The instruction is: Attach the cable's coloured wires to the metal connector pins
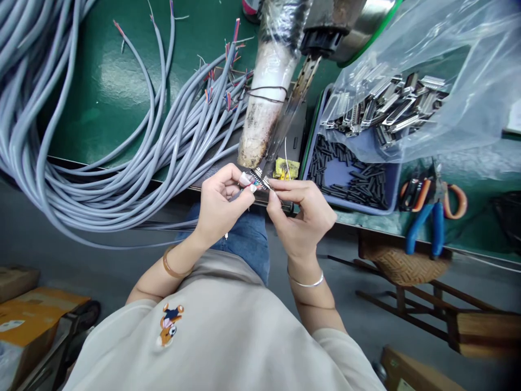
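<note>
Both hands meet over the table's front edge, below the soldering iron. My right hand (pixel 299 217) pinches a small metal cable connector (pixel 261 177) by its right end, between thumb and forefinger. From the left, my left hand (pixel 223 201) has its thumb and fingertips closed on thin coloured wires (pixel 255 184) at the connector's pins. White wraps cover the tips of its thumb and a finger. Just above the connector is the soldering iron's perforated metal shaft (pixel 303 81), beside a stained white tube (pixel 264 103). Whether each wire is joined to a pin is too small to tell.
Many grey cables (pixel 163 157) with stripped ends lie across the left side. A blue bin (pixel 345 202) at right holds black tubing pieces and a plastic bag (pixel 459 125) of connectors. Further right lie blue-handled pliers (pixel 431 217). A yellow sponge (pixel 286 167) sits behind my hands.
</note>
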Available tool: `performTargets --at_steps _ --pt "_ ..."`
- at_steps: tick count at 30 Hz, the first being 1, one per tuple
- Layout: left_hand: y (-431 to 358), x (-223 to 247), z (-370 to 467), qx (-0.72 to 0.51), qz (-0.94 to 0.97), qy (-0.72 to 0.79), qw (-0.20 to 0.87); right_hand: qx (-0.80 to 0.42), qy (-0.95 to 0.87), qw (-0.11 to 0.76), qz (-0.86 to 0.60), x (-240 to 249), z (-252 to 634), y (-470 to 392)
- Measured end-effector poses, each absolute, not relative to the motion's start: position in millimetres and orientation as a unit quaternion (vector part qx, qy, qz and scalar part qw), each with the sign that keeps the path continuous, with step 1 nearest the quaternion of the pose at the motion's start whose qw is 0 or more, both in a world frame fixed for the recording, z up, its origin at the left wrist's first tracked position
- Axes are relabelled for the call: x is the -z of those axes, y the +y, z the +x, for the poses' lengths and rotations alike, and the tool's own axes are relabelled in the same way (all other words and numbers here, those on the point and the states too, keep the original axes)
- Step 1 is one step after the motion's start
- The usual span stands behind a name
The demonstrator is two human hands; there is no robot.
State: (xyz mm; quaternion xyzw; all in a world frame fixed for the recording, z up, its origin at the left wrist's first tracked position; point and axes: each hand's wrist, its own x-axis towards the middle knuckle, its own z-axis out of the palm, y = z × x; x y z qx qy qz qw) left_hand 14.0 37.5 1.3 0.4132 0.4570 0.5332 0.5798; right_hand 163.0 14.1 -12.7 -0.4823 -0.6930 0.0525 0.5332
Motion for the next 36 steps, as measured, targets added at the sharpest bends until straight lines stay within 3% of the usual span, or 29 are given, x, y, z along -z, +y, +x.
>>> performTargets --at_steps 26,36 --pt "35.1 3.4 18.8 -0.549 0.438 0.465 0.539 -0.066 -0.695 0.528 -0.484 14.5 166.2 15.7" --pt "36.3 1.6 18.5 -0.567 0.453 0.448 0.523 -0.016 -0.709 0.511 -0.485 13.7 165.1 16.2"
